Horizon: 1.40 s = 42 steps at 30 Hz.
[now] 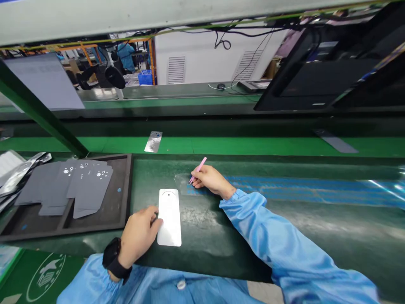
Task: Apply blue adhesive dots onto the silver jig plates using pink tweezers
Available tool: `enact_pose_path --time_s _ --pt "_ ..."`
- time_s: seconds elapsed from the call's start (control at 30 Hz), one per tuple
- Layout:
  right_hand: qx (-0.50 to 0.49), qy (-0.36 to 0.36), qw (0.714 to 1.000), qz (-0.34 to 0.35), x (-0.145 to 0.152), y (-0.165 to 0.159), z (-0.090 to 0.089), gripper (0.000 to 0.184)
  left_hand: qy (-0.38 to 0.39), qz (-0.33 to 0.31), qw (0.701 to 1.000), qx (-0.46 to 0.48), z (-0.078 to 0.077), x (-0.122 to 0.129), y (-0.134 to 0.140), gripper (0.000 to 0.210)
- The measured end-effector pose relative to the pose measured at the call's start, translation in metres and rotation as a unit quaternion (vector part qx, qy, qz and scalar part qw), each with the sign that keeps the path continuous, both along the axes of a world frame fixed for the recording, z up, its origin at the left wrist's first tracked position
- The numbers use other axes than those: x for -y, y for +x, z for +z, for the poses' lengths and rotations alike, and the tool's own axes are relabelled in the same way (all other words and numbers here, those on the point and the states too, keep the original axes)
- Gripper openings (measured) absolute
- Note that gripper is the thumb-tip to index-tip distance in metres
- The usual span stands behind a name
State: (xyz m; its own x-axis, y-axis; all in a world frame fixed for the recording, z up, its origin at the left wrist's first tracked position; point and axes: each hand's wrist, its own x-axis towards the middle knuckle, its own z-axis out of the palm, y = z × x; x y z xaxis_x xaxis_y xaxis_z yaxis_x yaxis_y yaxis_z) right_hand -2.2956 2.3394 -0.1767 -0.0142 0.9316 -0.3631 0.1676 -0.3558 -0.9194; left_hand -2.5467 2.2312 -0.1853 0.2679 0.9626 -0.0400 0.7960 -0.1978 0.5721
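Observation:
My right hand (210,180) pinches a pair of pink tweezers (201,164). Their tips point down at the near end of a clear strip carrying rows of small blue pieces (268,185) on the bench. Lower left, my left hand (141,230) grips the left edge of a white phone-shaped panel (169,223), thumb over its face and fingers curled at the side. The panel lies flat, with a dark dot and faint ring marks near its top. What the tweezer tips hold, if anything, is too small to tell.
At left, a dark divided tray (125,198) holds several grey phone-shaped panels (91,190); silvery packets (19,177) lie beside it. On the green belt behind rest a silver panel (153,142) and a grey one (337,141). A green post (44,112) slants up at left.

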Motion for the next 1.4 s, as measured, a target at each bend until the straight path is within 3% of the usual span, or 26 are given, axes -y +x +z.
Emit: enact_pose_path --time_s 0.1,0.17,0.47,0.67,0.8,1.03,1.4 --pt "-0.004 0.004 1.0 0.004 0.0 0.0 0.0 0.021 0.099 -0.039 0.994 -0.006 -0.009 -0.017 0.003 0.017" --pt "-0.001 0.004 1.0 0.006 0.001 -0.001 0.001 0.022 0.119 -0.057 0.991 -0.011 -0.015 -0.027 0.006 0.026" --pt "-0.017 -0.007 1.0 0.007 0.004 0.004 0.006 0.025 0.077 -0.096 0.991 -0.048 -0.017 -0.029 0.014 0.039" --pt "-0.042 0.028 0.999 0.015 0.035 -0.006 0.015 0.029 0.095 -0.118 0.988 -0.038 -0.023 -0.027 0.016 0.046" --pt "-0.008 0.021 0.999 0.023 0.053 -0.028 0.009 0.028 0.097 -0.139 0.985 -0.041 -0.023 -0.027 0.018 0.058" --pt "0.038 -0.01 0.999 0.02 0.048 -0.04 -0.009 0.026 0.114 -0.148 0.982 -0.031 -0.026 -0.025 0.017 0.055" --pt "0.056 -0.009 0.998 0.023 0.051 -0.041 -0.009 0.022 0.119 -0.156 0.98 -0.043 -0.026 -0.025 0.017 0.054"
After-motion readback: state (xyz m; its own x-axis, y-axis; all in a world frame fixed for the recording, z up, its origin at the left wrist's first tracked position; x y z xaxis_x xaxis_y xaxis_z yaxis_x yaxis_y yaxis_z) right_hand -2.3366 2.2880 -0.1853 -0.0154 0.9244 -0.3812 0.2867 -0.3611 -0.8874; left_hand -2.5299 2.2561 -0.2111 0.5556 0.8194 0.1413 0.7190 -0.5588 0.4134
